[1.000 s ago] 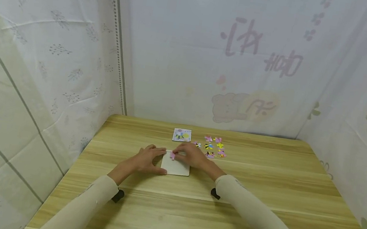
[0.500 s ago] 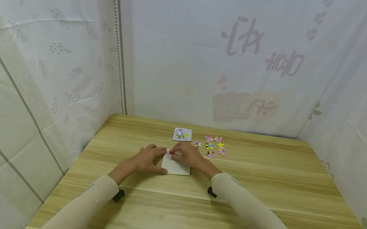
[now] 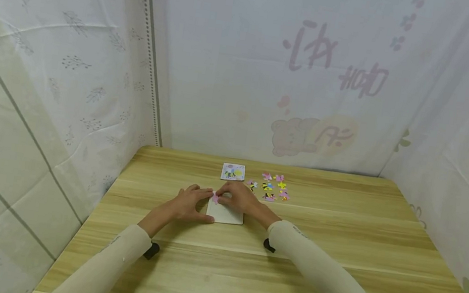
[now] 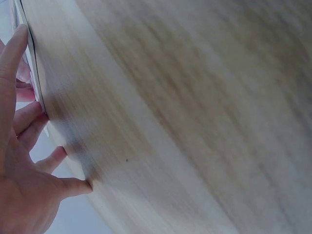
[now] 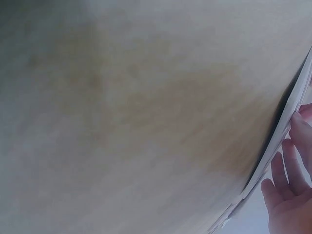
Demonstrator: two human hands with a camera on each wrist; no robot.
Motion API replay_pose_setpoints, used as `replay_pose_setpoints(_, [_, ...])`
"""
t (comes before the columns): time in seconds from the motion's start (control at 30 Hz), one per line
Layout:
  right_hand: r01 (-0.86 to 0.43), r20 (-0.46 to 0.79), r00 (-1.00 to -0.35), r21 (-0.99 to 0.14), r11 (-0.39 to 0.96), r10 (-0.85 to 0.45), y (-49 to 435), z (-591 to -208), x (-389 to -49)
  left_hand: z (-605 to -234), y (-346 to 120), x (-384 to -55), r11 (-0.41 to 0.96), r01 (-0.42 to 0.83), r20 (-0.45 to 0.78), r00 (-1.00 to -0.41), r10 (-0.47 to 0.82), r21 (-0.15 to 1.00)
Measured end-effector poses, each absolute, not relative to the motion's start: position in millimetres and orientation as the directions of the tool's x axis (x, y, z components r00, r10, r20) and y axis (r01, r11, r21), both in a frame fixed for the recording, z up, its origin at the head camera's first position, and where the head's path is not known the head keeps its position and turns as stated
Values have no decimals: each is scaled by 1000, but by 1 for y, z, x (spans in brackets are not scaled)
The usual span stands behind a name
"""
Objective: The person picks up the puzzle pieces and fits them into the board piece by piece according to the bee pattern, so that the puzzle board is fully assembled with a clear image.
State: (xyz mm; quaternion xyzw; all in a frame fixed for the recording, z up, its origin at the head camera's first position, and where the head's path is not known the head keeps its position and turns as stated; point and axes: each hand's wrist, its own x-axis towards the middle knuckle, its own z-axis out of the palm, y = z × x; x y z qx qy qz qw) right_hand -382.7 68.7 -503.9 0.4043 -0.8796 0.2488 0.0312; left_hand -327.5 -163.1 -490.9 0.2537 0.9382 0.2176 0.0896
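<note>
A white square board (image 3: 228, 215) lies on the table in front of me. My left hand (image 3: 187, 205) rests along its left side, fingers at the far-left corner and thumb at the near-left corner. In the left wrist view the fingers of that left hand (image 4: 24, 175) are spread out, some tips on the tabletop. Between thumb and fingertips my right hand (image 3: 239, 198) pinches a pink puzzle piece (image 3: 215, 198) at the board's far-left corner. The right wrist view catches the right hand (image 5: 292, 195) beside the board's edge (image 5: 273, 151), with the piece hidden there.
Several loose puzzle pieces (image 3: 267, 186), pink, yellow and black, lie on the table (image 3: 316, 238) right of and beyond the board. A small picture card (image 3: 233, 172) with a bee design sits behind it. Patterned cloth walls (image 3: 245, 68) enclose the table.
My right hand has shifted slightly left with the pink puzzle piece, bringing it into the board's far-left corner. Over the last half second it has barely moved. The left hand stays put.
</note>
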Motion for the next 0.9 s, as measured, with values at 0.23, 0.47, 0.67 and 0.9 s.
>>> replay_pose_setpoints(0.23, [-702, 229, -693, -431, 567, -684, 69, -503, -384, -492, -163, -327, 772, 438, -51, -855, 516, 461])
replay_pose_setpoints(0.47, [-701, 222, -694, -428, 571, -685, 69, -503, -384, -491, -164, -329, 776, 457, -63, -844, 532, 435])
replay_pose_setpoints(0.67, [-706, 229, -689, -427, 565, -688, 69, -503, -383, -489, -163, -329, 779, 458, -66, -844, 532, 428])
replay_pose_setpoints(0.9, [-702, 218, -693, -419, 576, -687, 69, -502, -385, -487, -163, -329, 774, 470, -60, -838, 542, 424])
